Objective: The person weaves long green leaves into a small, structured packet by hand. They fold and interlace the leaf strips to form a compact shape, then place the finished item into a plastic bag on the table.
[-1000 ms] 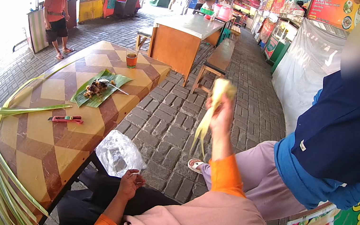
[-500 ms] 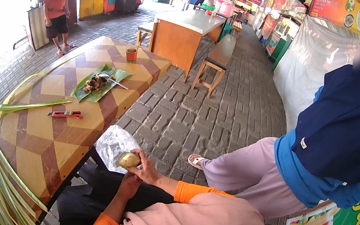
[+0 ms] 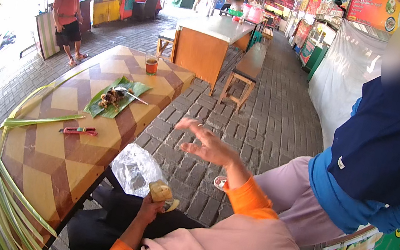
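- At far left, a sheaf of long green-and-cream leaf strips (image 3: pixel 1 191) droops past the near corner of the patterned surface (image 3: pixel 48 165); these look unworked, so plenty of material seems left.
- Just beyond it, one folded leaf strip (image 3: pixel 42 121) lies flat and apart from the sheaf.
- In the background, a person in a red shirt (image 3: pixel 67 5) stands well clear of the surface.
- A red cutter (image 3: pixel 79 130) rests near the folded strip (neither hand touches it).
- A green leaf with dark food (image 3: pixel 118 97) and a spoon (image 3: pixel 132 94) lies farther in; a glass of amber drink (image 3: pixel 151 66) stands behind, near the far edge. Both take up room there.
- A clear plastic bag (image 3: pixel 136 167) sits beside the surface, just behind the left hand.
- The left hand (image 3: pixel 148 210) is closed around a pale yellow bundle (image 3: pixel 160 191), held up above the lap. The bundle is rounded, with a loose flap at its lower right; it looks well along, but whether it is finished I cannot tell.
- The right hand (image 3: pixel 212 146) is empty, fingers spread, over the paving and apart from the bundle.
- At right, a person in dark blue (image 3: pixel 382 141) stands close, limiting space on that side.
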The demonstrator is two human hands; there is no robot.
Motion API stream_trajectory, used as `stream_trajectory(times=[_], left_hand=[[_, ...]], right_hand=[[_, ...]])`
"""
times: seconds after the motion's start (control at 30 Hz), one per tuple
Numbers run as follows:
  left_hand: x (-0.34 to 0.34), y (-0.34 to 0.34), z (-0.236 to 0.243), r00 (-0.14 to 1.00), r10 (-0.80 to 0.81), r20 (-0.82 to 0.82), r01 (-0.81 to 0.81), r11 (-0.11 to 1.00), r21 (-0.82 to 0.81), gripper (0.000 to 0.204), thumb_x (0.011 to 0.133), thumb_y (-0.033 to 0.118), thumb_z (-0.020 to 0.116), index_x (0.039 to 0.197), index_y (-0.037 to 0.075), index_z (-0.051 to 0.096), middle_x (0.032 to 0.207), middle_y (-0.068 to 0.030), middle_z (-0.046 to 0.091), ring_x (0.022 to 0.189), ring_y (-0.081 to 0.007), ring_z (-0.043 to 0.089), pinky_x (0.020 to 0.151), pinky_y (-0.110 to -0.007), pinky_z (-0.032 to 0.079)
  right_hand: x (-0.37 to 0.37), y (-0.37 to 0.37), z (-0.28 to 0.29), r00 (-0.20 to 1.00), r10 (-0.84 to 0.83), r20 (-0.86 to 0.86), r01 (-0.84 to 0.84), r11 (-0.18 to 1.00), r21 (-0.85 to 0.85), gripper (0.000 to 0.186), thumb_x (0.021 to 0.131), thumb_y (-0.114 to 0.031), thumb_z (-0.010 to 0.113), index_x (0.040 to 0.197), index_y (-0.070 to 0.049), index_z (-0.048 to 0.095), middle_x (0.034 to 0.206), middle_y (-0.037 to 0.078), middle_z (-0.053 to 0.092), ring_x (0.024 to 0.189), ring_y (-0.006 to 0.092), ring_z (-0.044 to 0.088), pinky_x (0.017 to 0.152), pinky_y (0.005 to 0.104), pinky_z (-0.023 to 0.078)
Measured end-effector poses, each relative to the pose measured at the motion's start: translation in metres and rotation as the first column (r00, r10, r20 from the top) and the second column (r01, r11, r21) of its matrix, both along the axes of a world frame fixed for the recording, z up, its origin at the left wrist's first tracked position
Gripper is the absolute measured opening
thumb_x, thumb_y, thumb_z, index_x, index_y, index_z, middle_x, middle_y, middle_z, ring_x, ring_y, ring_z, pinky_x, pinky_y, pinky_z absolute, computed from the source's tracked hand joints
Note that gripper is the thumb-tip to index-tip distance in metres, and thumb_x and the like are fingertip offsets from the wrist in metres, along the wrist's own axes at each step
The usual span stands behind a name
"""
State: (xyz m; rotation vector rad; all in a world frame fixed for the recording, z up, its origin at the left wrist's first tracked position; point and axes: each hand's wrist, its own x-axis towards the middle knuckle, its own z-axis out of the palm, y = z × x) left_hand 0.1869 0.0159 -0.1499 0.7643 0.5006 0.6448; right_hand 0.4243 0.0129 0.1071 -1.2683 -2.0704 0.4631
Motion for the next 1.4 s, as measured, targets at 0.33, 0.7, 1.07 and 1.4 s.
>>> stream_trajectory(times=[0.33, 0.7, 1.07, 1.4], left_hand=[[0.003, -0.002, -0.007, 0.997, -0.003, -0.081, 0.007, 0.999, 0.043, 0.049, 0.078, -0.007, 0.058, 0.122, 0.008, 0.046, 0.091, -0.0031, 0.057, 0.056, -0.0093, 0.048, 0.052, -0.025, 0.045], [-0.002, -0.003, 0.000, 0.995, 0.035, -0.092, -0.032, 0.999, 0.035, 0.045, 0.078, -0.007, 0.057, 0.118, 0.009, 0.047, 0.087, -0.0015, 0.053, 0.049, -0.0057, 0.040, 0.052, -0.026, 0.045], [0.012, 0.025, -0.083, 0.998, 0.050, -0.046, -0.033, 0.950, 0.312, 0.048, 0.078, -0.007, 0.056, 0.120, 0.011, 0.041, 0.077, -0.0007, 0.053, 0.048, -0.0076, 0.045, 0.047, -0.025, 0.046], [0.010, 0.011, -0.066, 0.994, 0.092, 0.060, -0.109, 0.737, 0.667, 0.059, 0.075, 0.001, 0.064, 0.126, 0.004, 0.035, 0.107, -0.0096, 0.057, 0.091, -0.0135, 0.057, 0.076, -0.027, 0.048]], right_hand=[[-0.003, 0.094, 0.109, 0.846, -0.308, 0.436, 0.256, 0.951, 0.174, 0.082, 0.083, -0.070, 0.041, 0.135, -0.007, 0.042, 0.146, 0.016, 0.028, 0.139, 0.0295, 0.018, 0.110, 0.0532, 0.016], [-0.051, 0.079, 0.145, 0.896, 0.238, 0.375, -0.239, 0.970, -0.047, 0.066, 0.084, -0.053, 0.056, 0.126, -0.004, 0.048, 0.129, 0.017, 0.047, 0.120, 0.0316, 0.045, 0.102, 0.0403, 0.035], [-0.176, -0.008, -0.075, 0.624, 0.711, -0.324, -0.773, 0.503, -0.387, 0.036, 0.082, -0.015, 0.063, 0.112, 0.003, 0.055, 0.112, 0.017, 0.059, 0.103, 0.0306, 0.057, 0.090, 0.0375, 0.045], [-0.246, -0.018, -0.191, 0.738, 0.656, -0.158, -0.645, 0.618, -0.450, 0.027, 0.081, -0.027, 0.058, 0.084, -0.001, 0.063, 0.084, 0.017, 0.063, 0.084, 0.0312, 0.061, 0.073, 0.0382, 0.047]])
